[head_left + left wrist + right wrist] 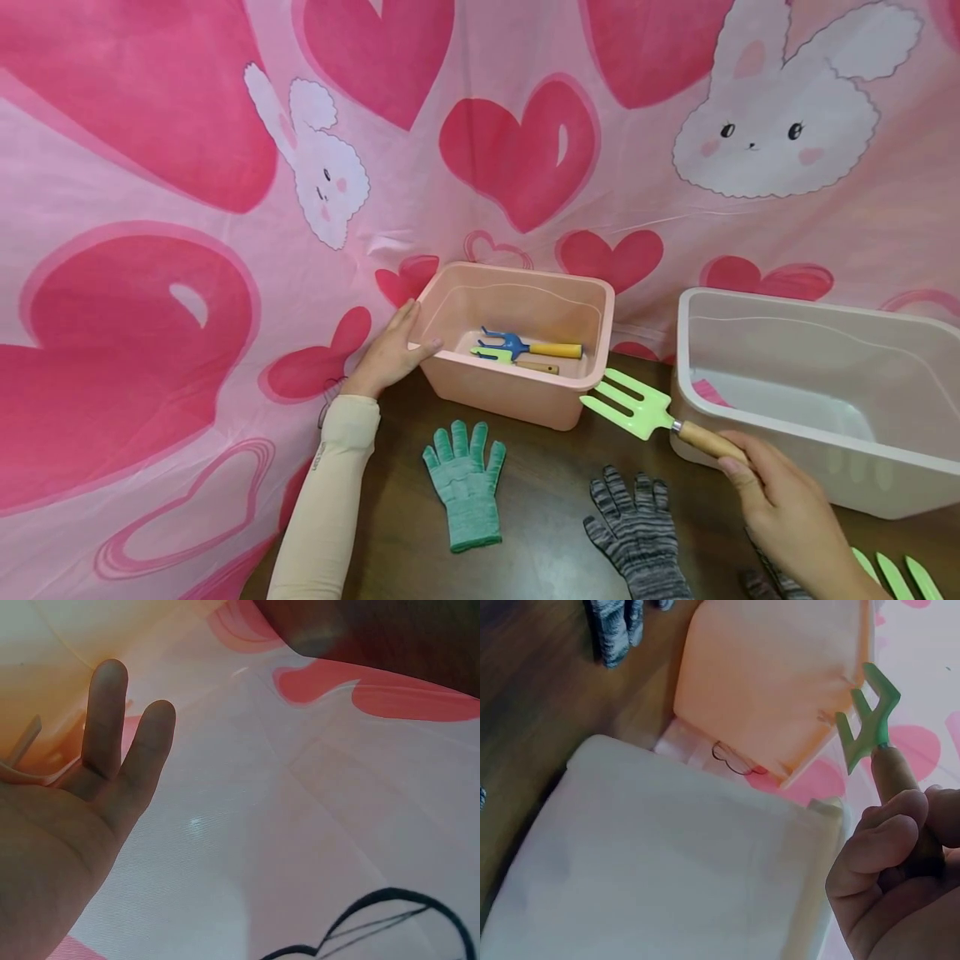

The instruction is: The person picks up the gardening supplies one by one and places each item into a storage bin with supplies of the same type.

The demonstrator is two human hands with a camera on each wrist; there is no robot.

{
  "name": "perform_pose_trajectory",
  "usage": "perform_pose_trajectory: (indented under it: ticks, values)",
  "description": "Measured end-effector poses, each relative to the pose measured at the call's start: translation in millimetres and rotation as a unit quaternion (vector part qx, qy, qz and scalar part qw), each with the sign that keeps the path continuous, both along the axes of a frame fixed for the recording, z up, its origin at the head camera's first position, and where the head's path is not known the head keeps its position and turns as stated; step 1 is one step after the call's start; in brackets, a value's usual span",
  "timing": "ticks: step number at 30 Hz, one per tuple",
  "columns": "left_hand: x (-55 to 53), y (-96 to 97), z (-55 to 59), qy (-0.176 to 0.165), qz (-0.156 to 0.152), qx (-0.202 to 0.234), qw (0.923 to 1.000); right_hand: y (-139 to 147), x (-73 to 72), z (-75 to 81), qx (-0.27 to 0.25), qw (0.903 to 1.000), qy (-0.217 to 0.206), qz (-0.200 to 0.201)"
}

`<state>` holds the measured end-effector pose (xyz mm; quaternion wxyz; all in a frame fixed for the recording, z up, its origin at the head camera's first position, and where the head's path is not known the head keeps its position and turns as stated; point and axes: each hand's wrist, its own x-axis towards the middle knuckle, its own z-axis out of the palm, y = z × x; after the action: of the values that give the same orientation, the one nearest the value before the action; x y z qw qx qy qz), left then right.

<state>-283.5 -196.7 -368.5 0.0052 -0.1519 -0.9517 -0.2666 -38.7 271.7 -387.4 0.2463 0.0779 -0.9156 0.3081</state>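
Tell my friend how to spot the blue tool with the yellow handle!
Look for the peach bin that the left hand touches. Two small tools lie inside, and the blue tool is the one farther from the person. Its yellow handle sets it apart from the green tool beside it, whose handle is tan.

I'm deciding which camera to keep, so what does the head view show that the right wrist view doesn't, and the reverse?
Head only: the left hand on the rim of the peach bin, the green glove, and the blue fork inside that bin.

Right wrist only: a palm-side look at the fingers curled round the wooden handle.

Both: the right hand, the green fork it holds, the peach bin, the pale bin and part of a striped glove.
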Motion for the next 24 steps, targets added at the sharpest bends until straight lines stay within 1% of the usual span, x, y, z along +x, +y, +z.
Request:
perform_pose_trajectory:
  ticks: [5,9,14,18,21,24]
  values:
    - [-1.0,-0.4,-1.1,0.006,-0.002,0.000,1.0000,4.2,1.8,6.2,0.003,0.9999,-0.012,-0.003]
    - [-1.3,-0.6,-2.2,0.007,-0.003,0.002,1.0000,8.5,3.3,11.2,-0.002,0.9999,-0.014,-0.005]
    - [-0.9,-0.7,-1.7,0.004,-0.001,0.003,1.0000,10.4,1.4,17.5,-0.015,0.9998,0.007,-0.006]
    - [-0.1,-0.8,-1.4,0.001,0.001,0.003,1.0000,5.3,-3.6,18.8,-0.005,0.9996,0.026,0.001]
    - [0.2,-0.4,-2.3,0.000,0.001,0.003,1.0000,0.5,-6.9,18.9,0.004,0.9998,0.020,0.000]
    - [0.4,-0.3,-2.7,0.002,0.000,0.002,1.0000,-3.2,-9.6,19.9,0.006,1.0000,-0.003,-0.001]
